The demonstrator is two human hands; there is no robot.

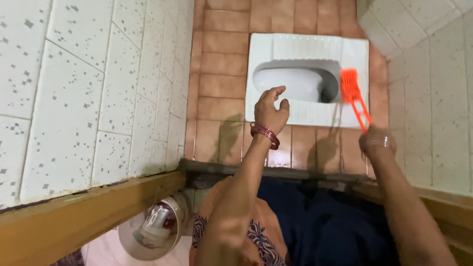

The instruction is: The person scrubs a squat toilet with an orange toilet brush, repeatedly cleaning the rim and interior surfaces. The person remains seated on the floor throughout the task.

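An orange plastic long-handled brush [355, 98] is gripped at its lower handle end by the right hand [377, 142], fingers closed around it. Its bristled head is held up and away from the grip, over the right rim of the white ceramic floor-level squat toilet [261, 49]. The left hand [271, 111] is raised empty, fingers loosely curled apart, above the pan's near edge. 2 red bangles [265, 134] are worn at that wrist.
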